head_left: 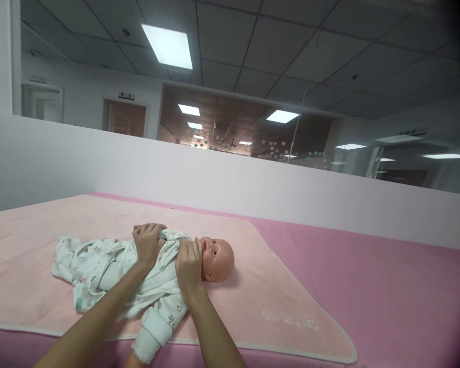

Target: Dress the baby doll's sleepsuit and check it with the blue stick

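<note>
A baby doll (219, 259) lies on its back, with its bald head to the right and its face up. It wears a white baby outfit (111, 271) with small coloured prints, loose and bunched over the body. My left hand (149, 243) is closed around the doll's far arm, and the small doll hand (137, 228) pokes out past my fingers. Close to the doll's chin, my right hand (189, 261) pinches the cloth at the neck and chest. The near sleeve (157, 327) stretches toward me, its cuff round the doll's near arm.
Beneath the doll is a peach blanket (276, 286) with a white edge and faint lettering, spread over a pink mat (387, 276). A low white wall (214, 174) with glass above it borders the far side.
</note>
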Demonstrator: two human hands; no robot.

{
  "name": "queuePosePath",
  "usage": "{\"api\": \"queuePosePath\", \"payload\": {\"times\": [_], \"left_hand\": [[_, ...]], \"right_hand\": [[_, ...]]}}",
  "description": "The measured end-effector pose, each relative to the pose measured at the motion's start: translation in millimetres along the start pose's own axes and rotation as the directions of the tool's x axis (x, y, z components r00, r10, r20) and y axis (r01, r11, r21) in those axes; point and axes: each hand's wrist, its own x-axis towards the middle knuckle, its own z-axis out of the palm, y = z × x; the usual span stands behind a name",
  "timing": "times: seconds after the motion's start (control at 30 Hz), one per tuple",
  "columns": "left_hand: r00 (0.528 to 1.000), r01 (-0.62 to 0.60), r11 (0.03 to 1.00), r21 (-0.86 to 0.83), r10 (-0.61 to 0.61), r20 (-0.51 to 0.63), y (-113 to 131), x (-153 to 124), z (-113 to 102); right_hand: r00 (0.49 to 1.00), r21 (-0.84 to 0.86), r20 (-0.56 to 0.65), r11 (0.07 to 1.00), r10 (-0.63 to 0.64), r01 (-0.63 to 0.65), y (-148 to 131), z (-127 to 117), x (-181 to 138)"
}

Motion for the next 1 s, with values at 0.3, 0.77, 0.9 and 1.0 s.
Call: {"api": "queuePosePath", "payload": {"times": [0.3,0.77,0.9,1.0], "left_hand": [[0.997,-0.071,0.997,0.016,0.072,-0.025,-0.5,0.9,7.8],[0.997,-0.030,0.999,0.030,0.032,-0.071,-3.7,2.0,4.3],[0.991,-0.051,0.999,0.008,0.052,-0.127,-1.7,0.7,2.9],[0.981,-0.082,0.997,0.004,0.082,-0.175,0.2,0.1,3.5]], "right_hand": [[0.993,-0.079,0.117,0.997,-0.002,0.012,-2.5,0.9,-0.7],[0.994,0.005,0.105,0.999,0.041,-0.042,-4.5,-1.4,-1.8],[0.989,-0.031,0.149,0.999,0.020,-0.015,-3.7,-1.7,0.1],[0.980,-0.037,0.197,0.999,0.002,0.005,-2.8,-0.1,-0.9]]}}
